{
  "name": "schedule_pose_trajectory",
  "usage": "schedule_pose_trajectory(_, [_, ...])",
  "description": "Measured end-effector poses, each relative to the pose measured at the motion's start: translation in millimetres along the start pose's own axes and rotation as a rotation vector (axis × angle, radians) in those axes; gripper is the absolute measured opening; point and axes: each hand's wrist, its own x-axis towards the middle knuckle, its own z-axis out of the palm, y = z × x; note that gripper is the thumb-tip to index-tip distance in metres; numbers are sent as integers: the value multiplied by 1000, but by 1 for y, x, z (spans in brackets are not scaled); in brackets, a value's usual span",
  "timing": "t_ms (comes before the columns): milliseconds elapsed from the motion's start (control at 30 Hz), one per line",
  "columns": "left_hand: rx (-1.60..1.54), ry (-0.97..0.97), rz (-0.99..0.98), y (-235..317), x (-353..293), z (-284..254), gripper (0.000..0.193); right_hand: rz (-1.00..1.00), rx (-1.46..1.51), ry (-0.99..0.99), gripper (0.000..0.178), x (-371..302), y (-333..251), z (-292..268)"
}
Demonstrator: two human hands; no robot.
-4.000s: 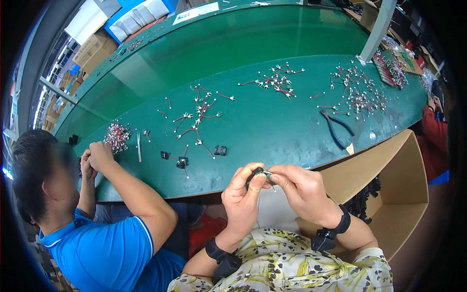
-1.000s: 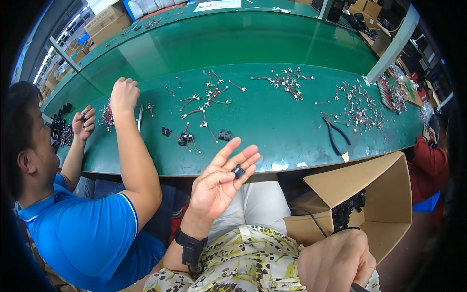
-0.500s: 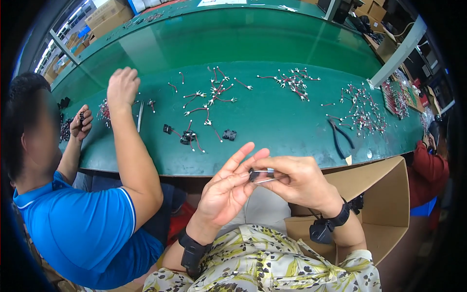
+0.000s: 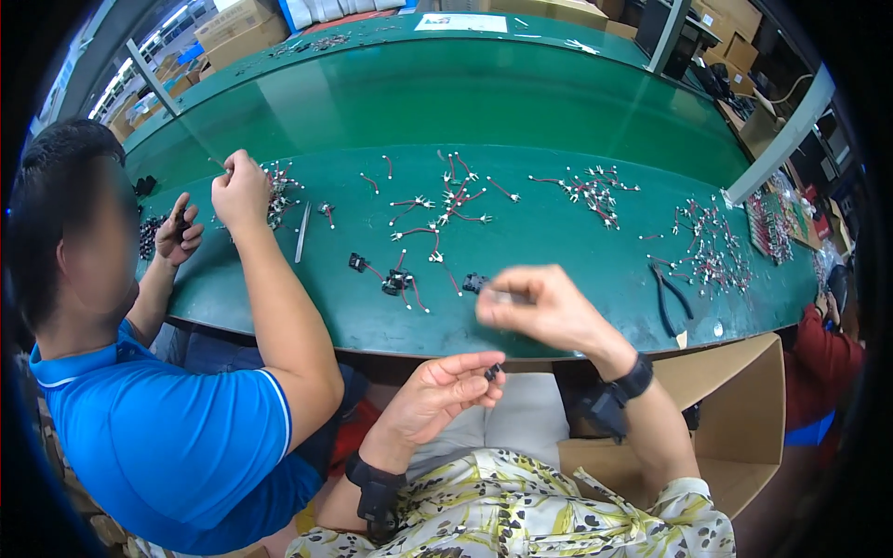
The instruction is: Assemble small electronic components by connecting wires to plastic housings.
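My left hand (image 4: 445, 395) is closed at the table's front edge, pinching a small black plastic part (image 4: 494, 371) between thumb and fingers. Farther forward, my right hand (image 4: 549, 307) is smeared by motion over the green tabletop. It is closed around metal tweezers (image 4: 510, 297), of which only a blurred bit shows. Just left of its fingers lies a black plastic housing (image 4: 473, 282). More black housings (image 4: 398, 281) with red and black wires attached lie to the left. Beyond them is a loose group of short wires with white connectors (image 4: 456, 192).
Black-handled pliers (image 4: 672, 299) lie at right, near a large wire pile (image 4: 714, 251). An open cardboard box (image 4: 735, 409) stands by my right arm. At left, a co-worker in a blue shirt (image 4: 177, 446) reaches over the table; another pair of tweezers (image 4: 303, 232) lies near.
My right hand has moved up and away from my left, toward the black housing on the table. The left has lowered slightly, keeping the black part. The co-worker's raised hand has come down.
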Motion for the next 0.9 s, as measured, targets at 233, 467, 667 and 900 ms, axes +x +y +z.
schedule_pose_trajectory(233, [-128, 135, 143, -1, 1, 0, 34, -235, -964, 341, 21, 68, 18, 25])
schedule_pose_trajectory(467, [-222, 211, 361, 4, -2, -3, 30, -231, -934, 271, 13, 72, 18, 36])
schedule_pose_trajectory(667, [-114, 342, 511, 13, 8, 10, 31, -219, -514, 176, 15, 14, -13, 8])
schedule_pose_trajectory(900, [265, 322, 532, 2, 31, 43, 38, -5, -441, 89, 16, -61, -32, 1])
